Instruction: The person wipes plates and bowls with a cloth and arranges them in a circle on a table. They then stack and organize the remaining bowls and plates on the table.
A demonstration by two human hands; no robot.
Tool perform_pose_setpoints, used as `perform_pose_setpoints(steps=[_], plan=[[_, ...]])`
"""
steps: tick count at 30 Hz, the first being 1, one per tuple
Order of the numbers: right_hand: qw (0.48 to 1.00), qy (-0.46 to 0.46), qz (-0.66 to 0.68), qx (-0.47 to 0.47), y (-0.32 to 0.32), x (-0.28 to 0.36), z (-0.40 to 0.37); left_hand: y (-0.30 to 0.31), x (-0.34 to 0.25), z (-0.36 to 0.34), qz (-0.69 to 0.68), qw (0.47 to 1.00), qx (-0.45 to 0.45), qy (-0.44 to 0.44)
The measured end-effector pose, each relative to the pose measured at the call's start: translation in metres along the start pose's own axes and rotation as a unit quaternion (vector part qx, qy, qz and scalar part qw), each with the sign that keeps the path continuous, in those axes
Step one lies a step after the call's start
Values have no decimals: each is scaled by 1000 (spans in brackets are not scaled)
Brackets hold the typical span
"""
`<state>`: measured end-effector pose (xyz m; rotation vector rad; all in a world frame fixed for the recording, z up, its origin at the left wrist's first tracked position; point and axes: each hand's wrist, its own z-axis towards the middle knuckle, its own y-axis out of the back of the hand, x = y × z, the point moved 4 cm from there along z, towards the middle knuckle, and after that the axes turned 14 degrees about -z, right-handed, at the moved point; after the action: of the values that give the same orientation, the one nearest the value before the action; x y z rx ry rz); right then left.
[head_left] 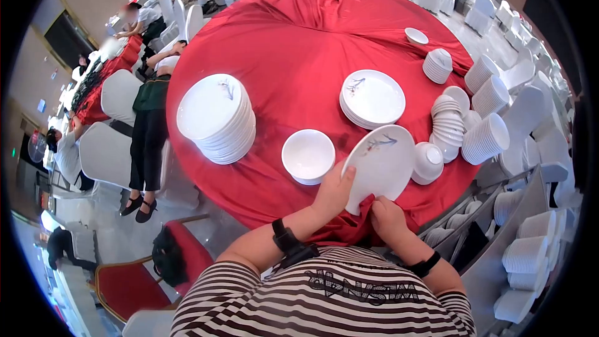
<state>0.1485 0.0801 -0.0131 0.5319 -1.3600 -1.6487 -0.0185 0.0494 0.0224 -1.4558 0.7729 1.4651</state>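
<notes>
Red cloth (293,43) covers a round table bearing a tall plate stack (215,115) and a white bowl (307,155). At the near edge is a tilted plate (384,162) with a blue sprig. The left hand (334,190) pinches its left rim. The right hand (387,215) is closed beneath it, seemingly bunching the red cloth. The striped shirt (281,299) has unreadable lettering.

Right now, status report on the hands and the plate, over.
Left hand and right hand both on plate, held tilted at table edge. White bowl just left, small bowl just right.
</notes>
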Motion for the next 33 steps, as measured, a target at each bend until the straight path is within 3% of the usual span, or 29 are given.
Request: perform_pose_setpoints(steps=[3,6,7,8,9,11,15,18,20,22,23,24,29,33], plan=[[995,-46,-44,75,3,-14,0,9,-14,1,44,998,-31,-31],[998,-68,-18,6,0,-40,-12,51,-29,5,129,982,-122,-60],[993,-107,12,-43,2,-47,-19,66,-33,13,-144,978,-153,15],[979,-177,91,-33,0,-56,-26,76,-45,13,-291,932,-213,27],[954,-247,171,-22,-1,-63,-34,98,-42,17,-362,907,-212,34],[870,-341,356,-10,-7,-69,-46,127,-59,19,-376,896,-234,-2],[795,-361,483,-64,-31,-76,-58,181,-66,22,-367,887,-274,-59],[740,-401,539,-30,-35,-70,-56,219,-67,25,-328,896,-288,-85],[737,-405,541,-24,-40,-70,-57,241,-77,24,-260,905,-323,-97],[738,-410,535,-18,-42,-69,-59,266,-92,27,-278,891,-341,-116],[742,-413,528,-17,-42,-68,-60,277,-100,25,-244,876,-405,-98],[745,-415,521,-15,-42,-67,-60,300,-97,29,-228,892,-357,-158],[793,-394,464,-16,-54,-75,-68,356,-85,38,-106,884,-428,-154],[824,-375,425,-16,-56,-80,-71,368,-73,41,-86,915,-367,-146]])
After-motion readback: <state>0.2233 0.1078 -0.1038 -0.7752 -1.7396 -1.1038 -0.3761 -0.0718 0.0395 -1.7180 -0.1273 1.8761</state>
